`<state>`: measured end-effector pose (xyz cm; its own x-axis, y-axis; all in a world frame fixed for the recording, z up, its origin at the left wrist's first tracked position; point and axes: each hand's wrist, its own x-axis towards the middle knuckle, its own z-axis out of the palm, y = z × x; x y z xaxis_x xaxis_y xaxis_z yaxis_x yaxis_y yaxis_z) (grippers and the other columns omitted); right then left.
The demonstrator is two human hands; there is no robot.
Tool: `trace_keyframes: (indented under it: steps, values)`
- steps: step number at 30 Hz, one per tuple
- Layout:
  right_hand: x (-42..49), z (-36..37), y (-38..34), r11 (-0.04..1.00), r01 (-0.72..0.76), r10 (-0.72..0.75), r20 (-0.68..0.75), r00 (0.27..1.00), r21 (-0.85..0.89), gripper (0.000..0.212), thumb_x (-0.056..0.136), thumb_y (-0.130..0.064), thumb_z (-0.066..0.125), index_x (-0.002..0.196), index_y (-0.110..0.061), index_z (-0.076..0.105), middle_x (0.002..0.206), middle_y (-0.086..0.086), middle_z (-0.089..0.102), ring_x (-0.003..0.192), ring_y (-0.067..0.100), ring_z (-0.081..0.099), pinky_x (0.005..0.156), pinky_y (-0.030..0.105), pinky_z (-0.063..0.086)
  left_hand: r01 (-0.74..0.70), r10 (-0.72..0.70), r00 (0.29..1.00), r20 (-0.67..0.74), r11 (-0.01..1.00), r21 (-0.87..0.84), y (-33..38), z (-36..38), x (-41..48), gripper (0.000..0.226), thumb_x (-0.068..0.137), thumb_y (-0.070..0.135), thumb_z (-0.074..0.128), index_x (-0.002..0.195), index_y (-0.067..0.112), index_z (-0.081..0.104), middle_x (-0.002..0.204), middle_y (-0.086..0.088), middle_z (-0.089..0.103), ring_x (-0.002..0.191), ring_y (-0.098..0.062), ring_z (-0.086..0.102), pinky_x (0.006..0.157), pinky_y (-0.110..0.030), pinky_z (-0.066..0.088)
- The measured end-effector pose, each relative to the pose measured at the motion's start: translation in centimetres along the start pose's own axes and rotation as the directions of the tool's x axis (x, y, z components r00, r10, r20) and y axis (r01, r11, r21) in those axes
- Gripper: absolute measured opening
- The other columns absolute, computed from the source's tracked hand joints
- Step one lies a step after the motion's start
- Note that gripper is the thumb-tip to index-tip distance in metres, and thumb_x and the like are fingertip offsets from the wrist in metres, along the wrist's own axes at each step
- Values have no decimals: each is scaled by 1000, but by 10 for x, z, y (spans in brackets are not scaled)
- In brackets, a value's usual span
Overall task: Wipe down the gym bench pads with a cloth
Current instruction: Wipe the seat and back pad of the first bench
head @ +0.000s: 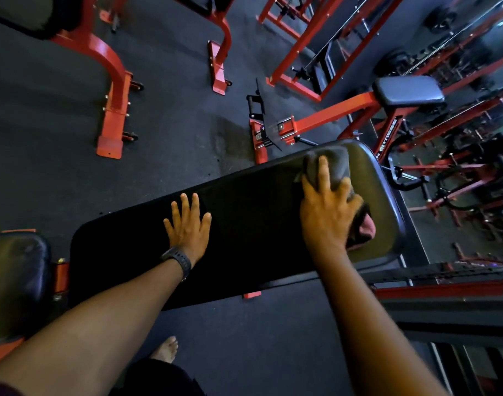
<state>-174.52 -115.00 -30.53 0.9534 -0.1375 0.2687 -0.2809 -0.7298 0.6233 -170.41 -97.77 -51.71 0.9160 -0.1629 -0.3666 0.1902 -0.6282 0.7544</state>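
Long black padded bench pad [244, 224] runs from near left to far right over dark rubber floor [173, 110]. Red steel gym frames [113, 81] stand beyond.

Left hand [189, 224] lies flat mid-pad, fingers straight and spread, black wristwatch [177, 260] on wrist.

Right hand [327, 215] presses down at pad's far right end, fingers [324, 170] splayed over crumpled dark grey cloth [334, 164]. Cloth pokes out past fingertips and right of palm.

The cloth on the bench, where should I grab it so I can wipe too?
Probably best to take the cloth by its bunched-up hump, coming from above with your palm down and fingers spread, like the right hand. It lies crumpled on the flat bench pad, so only its top is easy to reach.
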Motion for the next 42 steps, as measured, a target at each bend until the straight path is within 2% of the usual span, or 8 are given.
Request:
trace_keyframes:
  steps: [5,9,18,26,29,34,38,42]
  values:
    - [-81,22,-72,956,290,-292,63,954,40,53,87,-29,52,140,-27,56,159,9,33,128,47,29,90,60,46,-40,40,999,-19,999,-12,14,3,3,62,104,49,24,157,28,1,166,-1,-9,152,-28,-10,120,-59,-1]
    - [-34,19,-90,829,557,-554,199,808,47,55,99,-35,42,153,-29,33,166,8,4,140,48,19,100,61,39,-95,96,995,-26,995,43,19,3,4,62,104,49,23,158,28,1,166,-1,-8,152,-28,-10,120,-59,1]
    - [-22,1,-10,994,85,-79,88,993,-66,53,87,-31,58,140,-33,54,162,9,24,127,46,29,89,58,44,-105,104,995,8,994,45,34,0,5,62,103,50,22,157,28,1,166,-2,-8,152,-29,-11,119,-60,-1]
    - [-19,18,-65,805,591,-565,229,793,-59,55,100,-34,36,155,-32,29,167,9,3,142,48,21,103,61,37,-124,127,990,-62,991,44,40,11,3,63,104,48,23,158,23,2,166,-2,-6,152,-24,-8,119,-61,-1]
    - [36,0,-22,922,322,-302,121,946,-214,53,92,-28,31,139,-42,52,164,1,23,132,45,34,94,56,44,-125,125,991,-53,992,6,44,9,6,63,104,47,24,158,23,2,166,0,-8,152,-22,-10,119,-59,-3]
    - [-4,-5,14,987,79,-60,138,989,-141,57,93,-35,55,148,-36,41,165,7,12,132,45,31,97,57,41,-126,126,990,-67,992,13,49,6,6,61,103,46,27,158,27,6,166,1,-5,152,-24,-9,119,-60,-2]
    - [-70,17,-56,952,293,-284,105,953,-83,53,93,-33,44,145,-28,50,160,7,31,129,43,42,92,57,44,-158,157,984,-82,987,-1,50,6,5,63,103,47,29,158,24,7,166,-1,-2,152,-26,-7,119,-60,-2]
    - [-23,10,-64,831,553,-536,183,824,-57,56,100,-36,39,155,-29,29,165,10,6,138,45,28,100,58,39,-180,187,978,-95,981,72,54,9,6,64,103,47,30,158,23,7,166,-2,-1,152,-28,-5,118,-62,3]
